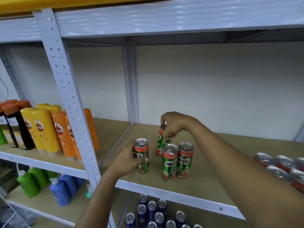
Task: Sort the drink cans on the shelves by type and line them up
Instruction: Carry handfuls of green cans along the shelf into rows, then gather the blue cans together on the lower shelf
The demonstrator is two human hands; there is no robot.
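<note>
Here, read from the left side across to the right:
Neighbouring bay: upright shampoo bottles (pixel 44 129) in black, yellow and orange stood in rows; green and blue bottles (pixel 62 190) stood on the shelf below them.
Upright post: a white perforated post (pixel 69 89) separated that bay from the one with the cans.
Middle shelf: a brown board with a white front edge (pixel 164 193) carried the Milo cans.
Left hand: the left hand (pixel 126 162) had its grip clamped round the left Milo can (pixel 141 155), fingers and thumb curled about its body; the can stood upright near the front-left of the shelf.
Right hand: the right hand (pixel 172 125) reached in from above, its grip closed on the top of the back Milo can (pixel 162 142), which tilted slightly behind the others.
Front pair: two Milo cans (pixel 176 162) stood upright, touching side by side, just right of the left-hand can.
Right edge: red cans (pixel 283 168) with silver tops were clustered well apart from the Milo group, on the same shelf.
Lower shelf: blue cans (pixel 153 213) stood grouped beneath.
</note>
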